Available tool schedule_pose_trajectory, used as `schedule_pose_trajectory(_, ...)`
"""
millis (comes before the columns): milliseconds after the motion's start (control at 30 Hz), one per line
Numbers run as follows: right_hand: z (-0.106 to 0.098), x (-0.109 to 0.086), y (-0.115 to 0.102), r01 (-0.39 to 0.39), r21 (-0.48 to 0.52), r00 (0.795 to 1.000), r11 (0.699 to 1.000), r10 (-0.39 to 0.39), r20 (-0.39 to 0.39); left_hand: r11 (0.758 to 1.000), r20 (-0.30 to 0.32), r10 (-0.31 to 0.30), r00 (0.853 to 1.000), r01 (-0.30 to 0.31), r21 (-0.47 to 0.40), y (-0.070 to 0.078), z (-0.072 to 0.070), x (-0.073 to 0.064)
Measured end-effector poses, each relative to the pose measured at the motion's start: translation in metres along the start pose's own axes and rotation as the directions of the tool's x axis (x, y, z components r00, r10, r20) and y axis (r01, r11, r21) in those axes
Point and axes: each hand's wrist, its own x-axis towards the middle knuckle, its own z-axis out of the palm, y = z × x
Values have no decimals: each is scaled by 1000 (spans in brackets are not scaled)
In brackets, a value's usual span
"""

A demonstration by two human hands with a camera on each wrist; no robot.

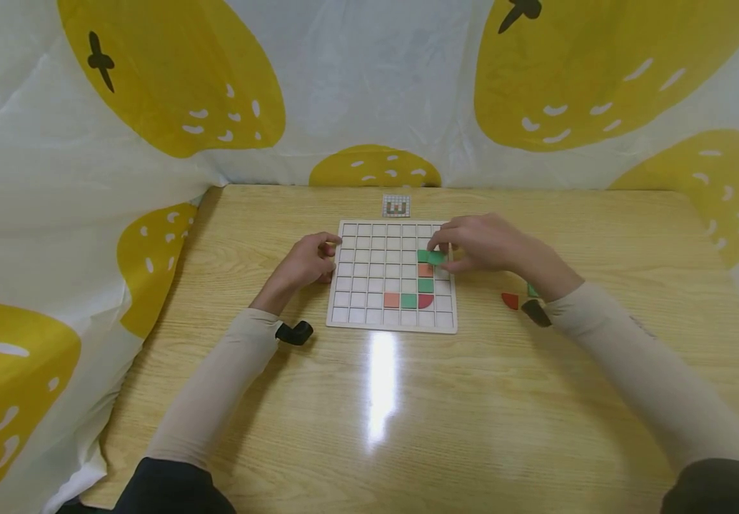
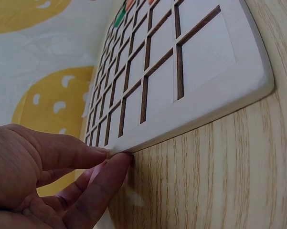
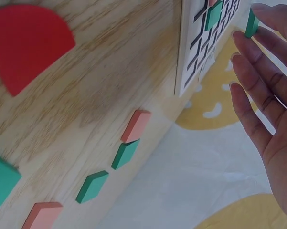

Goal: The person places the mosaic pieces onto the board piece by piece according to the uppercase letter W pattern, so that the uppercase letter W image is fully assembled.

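Note:
My left hand (image 1: 307, 260) is at the left edge of a white grid board (image 1: 369, 270), pinching its rim between thumb and finger. Over the upper right of the board, my right hand (image 1: 481, 239) holds a thin green tile (image 3: 251, 23) between thumb and fingers, its other fingers spread. Set in the grid's right side are an orange tile (image 1: 425, 270), a green tile (image 1: 425, 285) below it and a red rounded tile (image 1: 425, 302). Left of the red one come another green tile (image 1: 409, 301) and another orange tile (image 1: 391, 300).
A small card with a grid pattern (image 1: 396, 205) lies behind the board. Right of the board, a red quarter-round tile (image 3: 31, 45) lies on the wooden table (image 1: 266, 414), with several green and orange tiles (image 3: 92, 186) around it. A patterned cloth (image 1: 375, 86) hangs behind.

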Motion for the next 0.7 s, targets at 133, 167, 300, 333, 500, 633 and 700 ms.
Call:
schedule_pose_trajectory(133,0,3,-2,12,11,1000,1000,-12,3,1000,0,-1,1000,1,0,-1,0,1)
schedule_pose_trajectory(167,0,4,-3,16,16,1000,1000,-16,4,1000,0,-2,1000,2,0,-1,0,1)
schedule_pose_trajectory(300,0,6,-4,30,42,1000,999,-30,-6,1000,-5,-1,1000,1,4,-1,0,2)
schedule_pose_trajectory(333,0,7,-4,33,49,999,998,-33,-11,1000,-6,-2,1000,2,6,-1,0,1)
schedule_pose_trajectory(500,4,11,-4,42,86,999,995,-40,-24,1000,-5,-3,1000,3,6,1,1,0)
schedule_pose_trajectory(633,5,14,-6,32,103,999,994,-32,-4,1000,-5,-5,1000,5,7,2,0,0)
schedule_pose_trajectory(700,5,15,-8,32,108,999,994,-33,3,1000,-5,-7,1000,7,7,2,0,0)
